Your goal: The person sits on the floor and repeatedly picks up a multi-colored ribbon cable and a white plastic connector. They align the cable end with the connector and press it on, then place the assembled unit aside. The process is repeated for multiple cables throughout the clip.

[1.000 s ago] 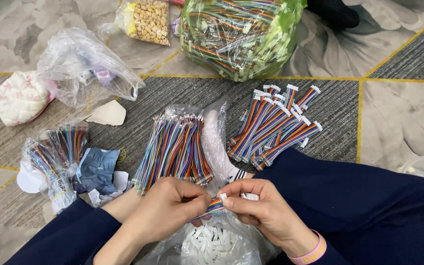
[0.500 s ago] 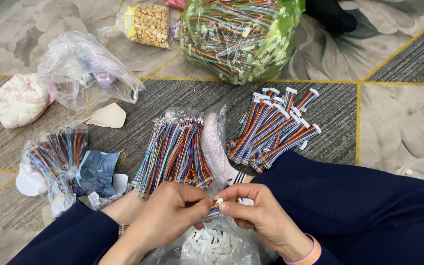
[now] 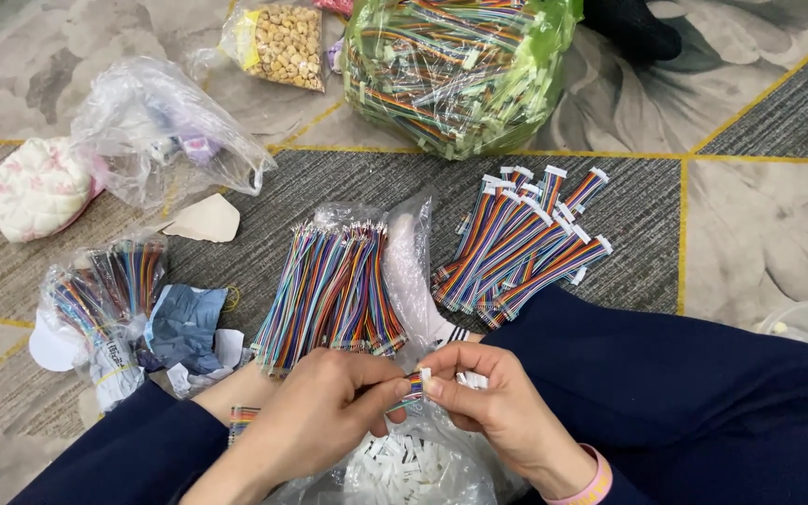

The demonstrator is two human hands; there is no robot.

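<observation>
Hands (image 3: pixel 413 393) slightly lower than before, both pinched together on short rainbow ribbon cable (image 3: pixel 413 384), white-tipped.

At the top of the frame sits a big green bag of ribbon cables (image 3: pixel 455 70), with a clear bag of pale nuts (image 3: pixel 282 42) to its left. A crumpled clear plastic bag (image 3: pixel 156 131) lies at upper left beside a pink-and-white cloth bundle (image 3: pixel 37 187). A torn scrap of tan paper (image 3: pixel 205 220) rests on the grey patterned carpet (image 3: pixel 759 112).

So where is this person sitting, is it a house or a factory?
Most likely a room at home, used for piecework: the person sits on a patterned carpet, with bundles of rainbow wires, a big green bag of wires and a snack bag around.
</observation>
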